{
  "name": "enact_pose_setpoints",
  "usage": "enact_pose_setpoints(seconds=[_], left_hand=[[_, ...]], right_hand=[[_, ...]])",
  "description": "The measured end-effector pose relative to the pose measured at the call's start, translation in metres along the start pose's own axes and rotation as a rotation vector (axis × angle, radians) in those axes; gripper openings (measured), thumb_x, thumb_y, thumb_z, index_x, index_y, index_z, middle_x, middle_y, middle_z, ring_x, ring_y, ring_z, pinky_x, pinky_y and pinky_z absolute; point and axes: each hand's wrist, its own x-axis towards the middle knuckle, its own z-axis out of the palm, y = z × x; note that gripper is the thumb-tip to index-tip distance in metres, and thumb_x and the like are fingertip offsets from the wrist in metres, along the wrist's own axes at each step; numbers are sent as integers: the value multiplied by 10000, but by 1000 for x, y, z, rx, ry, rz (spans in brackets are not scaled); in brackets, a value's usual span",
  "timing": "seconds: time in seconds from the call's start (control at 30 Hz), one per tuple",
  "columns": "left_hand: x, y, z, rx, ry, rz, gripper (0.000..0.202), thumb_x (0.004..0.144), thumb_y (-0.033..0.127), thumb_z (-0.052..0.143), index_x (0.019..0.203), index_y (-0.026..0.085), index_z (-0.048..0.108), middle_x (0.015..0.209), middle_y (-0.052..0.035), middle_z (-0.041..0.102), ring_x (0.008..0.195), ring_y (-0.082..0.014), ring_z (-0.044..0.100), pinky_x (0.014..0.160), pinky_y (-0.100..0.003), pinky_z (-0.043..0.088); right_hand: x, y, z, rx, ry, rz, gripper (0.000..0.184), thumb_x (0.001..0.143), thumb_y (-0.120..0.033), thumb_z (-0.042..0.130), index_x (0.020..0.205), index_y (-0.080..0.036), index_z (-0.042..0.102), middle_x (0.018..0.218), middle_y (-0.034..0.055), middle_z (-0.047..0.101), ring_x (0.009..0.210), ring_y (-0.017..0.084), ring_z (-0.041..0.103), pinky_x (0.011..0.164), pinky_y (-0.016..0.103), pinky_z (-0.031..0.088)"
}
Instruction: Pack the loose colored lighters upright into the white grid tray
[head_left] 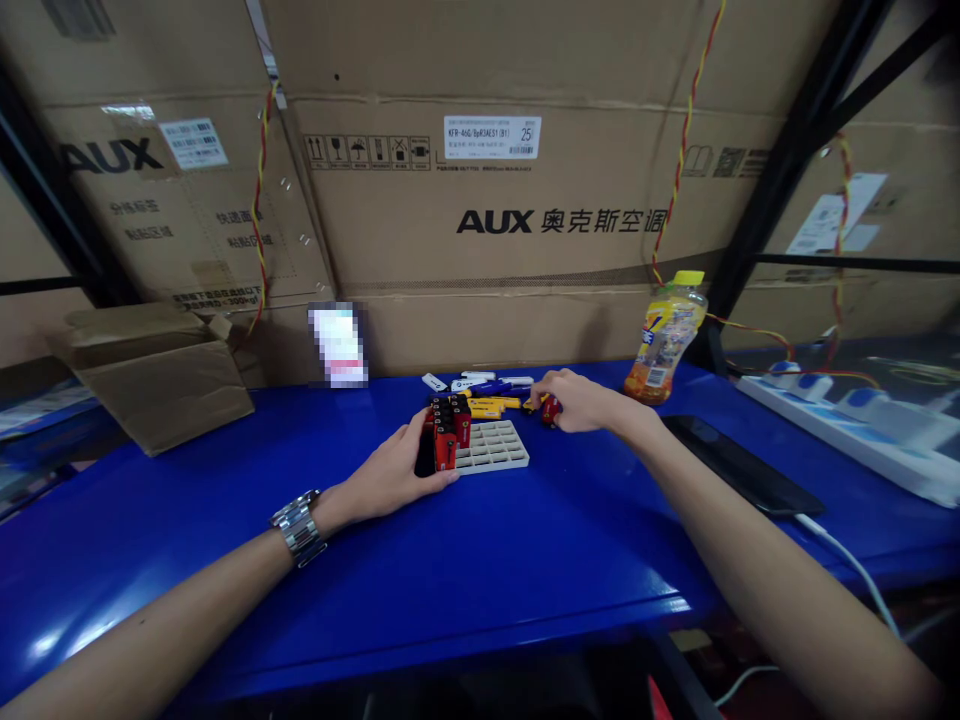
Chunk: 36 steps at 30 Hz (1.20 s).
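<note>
Bracing the white grid tray (499,450), the left hand (401,462) has its thumb along the near edge and its fingers round the nine o'clock end. That grip is partly spread, with the tray's end held between. The tray sits mid-tabletop (465,580), and we take the clock from its centre. Packed upright at its nine o'clock end are the red pieces with black tops (445,452), battery-like and close together, while grid cells show towards three.

Over at two o'clock, it's the right hand (570,400), fingers curled and pointing down! A loose red piece (551,410) sits right against that grip; whether it's pinched, I cannot tell, the fingers cover too much.

Up at twelve, a jumble: yellow pieces (487,408) closest to the tray, blue pieces (489,388) and white pieces (435,383) behind.

Farther out at two stands a yellow-capped bottle (667,335); at three lies a black phone (739,465). Round at ten, a lit screen (341,345), pixelated; out at nine, a small cardboard box (161,390). And gleaming at eight, a metal wristwatch (300,527) on the left wrist.
</note>
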Motion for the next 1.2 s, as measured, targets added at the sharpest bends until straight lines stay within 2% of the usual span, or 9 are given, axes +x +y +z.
enact_pose_setpoints(seconds=[0.13,0.27,0.37,0.5,0.63,0.73,0.87,1.0,1.2], left_hand=[[0,-1,0,-2,12,11,899,781,585,607,1470,175,201,1400,-184,464,1261,-355,474,1036,-533,396],[0,0,1,1,16,7,902,775,587,604,1470,175,203,1404,-181,463,1255,-358,482,1038,-532,394],[0,0,1,-5,15,16,899,777,586,603,1470,178,202,1396,-183,470,1252,-361,484,1032,-538,399],[1,1,0,0,9,9,903,777,588,609,1465,166,205,1399,-189,461,1271,-357,462,1048,-535,385],[0,2,1,2,5,5,906,778,583,610,1468,163,199,1397,-189,464,1265,-358,467,1046,-533,387],[0,1,1,13,14,8,917,782,581,604,1476,161,178,1402,-196,457,1266,-368,465,1044,-546,379],[1,-1,2,11,7,21,921,783,579,608,1478,162,171,1408,-198,447,1276,-366,454,1049,-542,376],[1,-1,2,3,15,51,907,784,565,613,1476,175,174,1430,-184,428,1307,-361,419,1066,-539,359],[0,1,0,20,3,37,914,784,564,609,1476,166,163,1439,-172,426,1315,-346,412,1079,-507,354]], right_hand=[[-3,-4,-1,-156,-125,92,393,623,7,556,927,-204,691,962,118,630,875,255,551,674,328,381],[-2,-15,-6,-200,-95,61,258,640,-63,624,863,-180,681,934,132,618,873,269,540,672,340,380],[0,-20,-6,-39,-3,-18,166,672,-172,653,835,-163,623,864,103,619,774,217,544,656,328,397],[4,-32,-1,350,222,-61,127,828,-255,545,931,-182,525,766,32,623,664,155,541,627,304,423],[8,-49,5,522,430,-102,285,895,-316,492,1139,-170,483,902,69,647,748,173,587,672,328,461],[9,-61,8,549,505,-148,414,915,-283,450,1307,-159,401,1045,117,637,874,206,609,758,375,483],[8,-72,10,599,580,-215,348,914,-267,449,1255,-192,459,1137,118,615,980,221,606,847,405,483],[8,-77,13,678,630,-158,317,910,-263,442,1223,-216,452,898,58,629,724,178,599,666,360,503],[6,-81,16,761,682,-88,346,902,-272,477,1243,-219,456,586,-54,477,457,114,406,480,278,405]])
